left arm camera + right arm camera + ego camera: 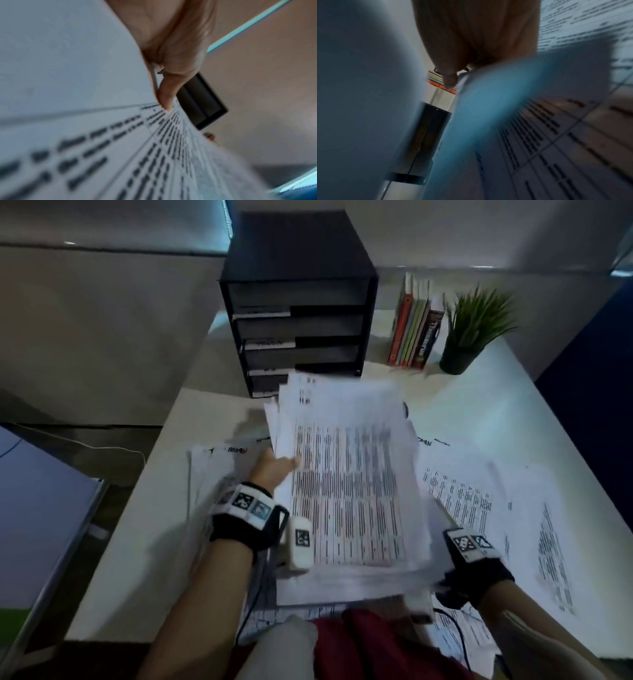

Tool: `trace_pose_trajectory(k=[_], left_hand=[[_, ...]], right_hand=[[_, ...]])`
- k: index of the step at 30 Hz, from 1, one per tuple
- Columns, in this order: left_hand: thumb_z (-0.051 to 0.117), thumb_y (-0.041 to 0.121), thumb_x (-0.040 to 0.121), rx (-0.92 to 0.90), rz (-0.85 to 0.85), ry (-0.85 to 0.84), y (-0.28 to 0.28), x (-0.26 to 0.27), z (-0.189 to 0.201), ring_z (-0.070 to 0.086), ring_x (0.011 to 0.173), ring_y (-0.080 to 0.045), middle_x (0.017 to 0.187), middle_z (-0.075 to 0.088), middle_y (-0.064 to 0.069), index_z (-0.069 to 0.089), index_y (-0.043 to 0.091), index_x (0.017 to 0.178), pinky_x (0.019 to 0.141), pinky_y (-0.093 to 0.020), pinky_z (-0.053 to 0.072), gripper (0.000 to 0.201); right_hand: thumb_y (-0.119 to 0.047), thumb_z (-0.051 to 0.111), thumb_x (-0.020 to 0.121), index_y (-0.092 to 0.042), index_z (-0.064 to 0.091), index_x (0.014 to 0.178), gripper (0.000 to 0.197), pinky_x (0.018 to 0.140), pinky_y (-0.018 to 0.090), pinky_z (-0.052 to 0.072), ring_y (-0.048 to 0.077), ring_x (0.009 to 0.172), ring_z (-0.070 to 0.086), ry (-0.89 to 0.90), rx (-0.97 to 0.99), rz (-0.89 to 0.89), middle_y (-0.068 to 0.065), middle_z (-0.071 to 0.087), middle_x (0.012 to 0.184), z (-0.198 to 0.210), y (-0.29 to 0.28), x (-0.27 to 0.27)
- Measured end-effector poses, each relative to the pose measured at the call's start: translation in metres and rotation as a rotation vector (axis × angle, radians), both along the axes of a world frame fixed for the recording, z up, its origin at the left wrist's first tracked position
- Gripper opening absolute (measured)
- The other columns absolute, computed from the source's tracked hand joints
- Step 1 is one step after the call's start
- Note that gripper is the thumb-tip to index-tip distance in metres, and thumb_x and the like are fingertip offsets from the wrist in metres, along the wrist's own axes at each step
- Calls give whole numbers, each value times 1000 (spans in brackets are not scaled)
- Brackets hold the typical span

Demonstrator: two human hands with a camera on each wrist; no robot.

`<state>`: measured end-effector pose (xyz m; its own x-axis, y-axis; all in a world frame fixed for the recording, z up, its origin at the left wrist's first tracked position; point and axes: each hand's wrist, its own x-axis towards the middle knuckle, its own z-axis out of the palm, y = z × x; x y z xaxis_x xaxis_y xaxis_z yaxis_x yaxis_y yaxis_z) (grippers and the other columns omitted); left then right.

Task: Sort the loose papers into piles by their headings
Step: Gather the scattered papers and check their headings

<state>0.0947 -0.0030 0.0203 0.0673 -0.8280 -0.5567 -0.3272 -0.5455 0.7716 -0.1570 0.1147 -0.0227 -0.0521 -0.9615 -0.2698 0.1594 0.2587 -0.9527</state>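
Observation:
A thick stack of printed sheets [346, 494] with dense tables is held tilted above the white desk [137, 542]. My left hand [274, 469] pinches the stack's left edge, thumb on top and fingers underneath; the left wrist view shows the thumb [165, 97] pressed on the top sheet [85, 142]. My right hand [462, 47] holds the stack's right side [488, 101], with its thumb [450, 81] in view. In the head view the papers hide that hand and only its wristband [471, 544] shows. Loose sheets [486, 501] lie on the desk at right, and sheets headed ADMIN [233, 455] at left.
A black tray organizer [298, 302] with labelled shelves stands at the back of the desk, just beyond the stack. Upright books [414, 337] and a potted plant [472, 337] stand to its right. A cable [455, 631] runs near the front edge.

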Motion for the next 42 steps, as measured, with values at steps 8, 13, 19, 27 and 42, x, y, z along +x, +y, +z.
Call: trace_pose_trajectory(k=[8, 13, 19, 27, 42], left_hand=[[48, 24, 96, -12, -247, -261, 31, -19, -27, 46, 124, -28, 138, 47, -14, 38, 4, 136, 92, -26, 37, 46], [57, 40, 88, 2, -71, -16, 27, -11, -34, 33, 135, -31, 146, 34, -16, 29, 0, 141, 109, -37, 27, 71], [87, 58, 30, -155, -55, 685, 15, -19, 12, 55, 113, -31, 114, 64, -13, 55, 6, 116, 103, -48, 40, 105], [84, 45, 47, -678, -147, 705, -12, -21, 95, 65, 99, -12, 97, 72, 10, 62, 19, 102, 96, -38, 48, 64], [73, 1, 70, -756, -48, 598, -5, -43, 92, 69, 73, -5, 71, 72, 12, 73, 25, 70, 69, -21, 54, 24]], right_hand=[[-22, 66, 84, 2, 60, 83, 25, 60, 33, 53, 23, 60, 60, 563, 448, 237, 16, 64, 71, -2, -43, -4], [7, 63, 79, 7, 63, 95, 16, 81, 47, 54, 32, 83, 67, 460, 249, 137, 25, 68, 94, 19, -32, 4], [0, 71, 71, -17, 64, 91, 28, 76, 27, 57, 12, 82, 69, 234, -136, -27, -5, 74, 84, 94, -23, -14], [1, 73, 70, 0, 59, 106, 39, 75, 22, 54, 10, 90, 68, 234, -545, -329, -12, 72, 92, 149, -34, -10], [-1, 50, 84, -21, 41, 90, 24, 70, 16, 42, -3, 77, 48, 304, -745, -570, -20, 55, 83, 125, -47, 7]])
